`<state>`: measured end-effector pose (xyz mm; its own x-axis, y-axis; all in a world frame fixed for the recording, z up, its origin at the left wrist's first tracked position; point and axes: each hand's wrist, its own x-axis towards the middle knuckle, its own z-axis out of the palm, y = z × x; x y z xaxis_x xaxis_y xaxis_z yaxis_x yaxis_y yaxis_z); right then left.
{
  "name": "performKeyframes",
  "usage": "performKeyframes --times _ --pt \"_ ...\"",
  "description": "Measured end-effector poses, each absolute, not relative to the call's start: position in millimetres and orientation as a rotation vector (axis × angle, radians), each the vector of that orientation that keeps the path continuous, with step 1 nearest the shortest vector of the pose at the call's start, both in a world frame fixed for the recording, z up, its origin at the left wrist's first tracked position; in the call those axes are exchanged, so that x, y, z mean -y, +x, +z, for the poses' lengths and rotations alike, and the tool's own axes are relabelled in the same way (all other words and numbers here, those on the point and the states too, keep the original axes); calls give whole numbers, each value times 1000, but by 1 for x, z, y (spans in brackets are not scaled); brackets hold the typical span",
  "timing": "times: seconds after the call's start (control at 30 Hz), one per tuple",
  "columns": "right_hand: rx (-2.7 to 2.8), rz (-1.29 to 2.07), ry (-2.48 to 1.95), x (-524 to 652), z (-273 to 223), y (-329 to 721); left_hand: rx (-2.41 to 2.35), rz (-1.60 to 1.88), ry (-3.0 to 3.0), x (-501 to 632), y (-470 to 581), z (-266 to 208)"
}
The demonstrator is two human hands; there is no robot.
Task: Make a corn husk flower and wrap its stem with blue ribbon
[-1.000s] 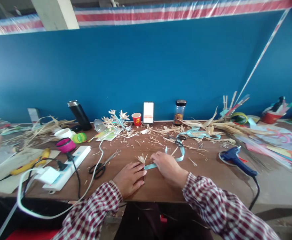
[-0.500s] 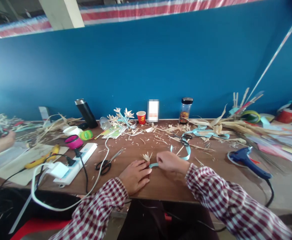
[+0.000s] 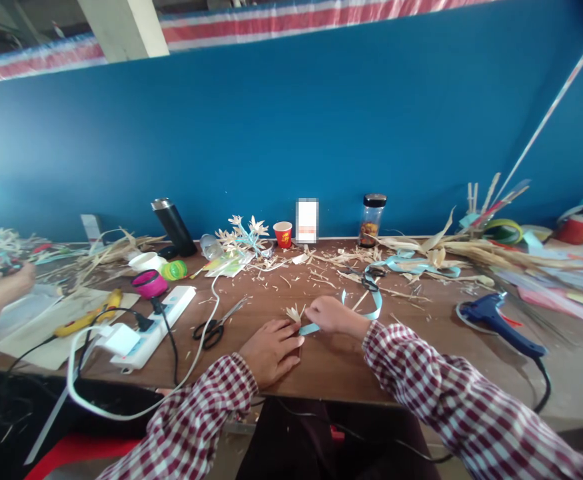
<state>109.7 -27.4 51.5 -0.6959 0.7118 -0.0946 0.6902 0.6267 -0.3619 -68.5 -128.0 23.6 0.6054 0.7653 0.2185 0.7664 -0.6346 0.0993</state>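
Note:
My left hand point(image 3: 271, 352) lies palm down on the table with its fingers stretched out. A small pale straw-coloured flower point(image 3: 294, 314) shows just beyond its fingertips; whatever lies beneath the fingers is hidden. My right hand point(image 3: 332, 316) is closed beside the flower, gripping a light blue ribbon point(image 3: 310, 329). One short piece of the ribbon shows between the two hands, and the rest curls away behind my right hand. Black-handled scissors point(image 3: 214, 331) lie on the table left of my left hand.
A blue glue gun point(image 3: 501, 323) rests at right. A white power strip point(image 3: 158, 329) with cables sits at left, near a yellow glue gun point(image 3: 88, 315). Husk scraps, a red paper cup point(image 3: 283, 235) and a jar point(image 3: 372, 221) stand behind. Another person's hand point(image 3: 8, 283) is at far left.
My right hand has shifted slightly left and up, close to the flower, and its wrist has turned a little. My left hand stays put.

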Motion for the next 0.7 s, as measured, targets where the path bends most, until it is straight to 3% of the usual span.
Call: performKeyframes --times 0.53,0.7 --pt "2576 795 -1272 18 44 95 1370 -310 -2861 127 -66 32" --pt "2559 867 -1204 16 39 98 1569 -561 -2825 131 -65 25"
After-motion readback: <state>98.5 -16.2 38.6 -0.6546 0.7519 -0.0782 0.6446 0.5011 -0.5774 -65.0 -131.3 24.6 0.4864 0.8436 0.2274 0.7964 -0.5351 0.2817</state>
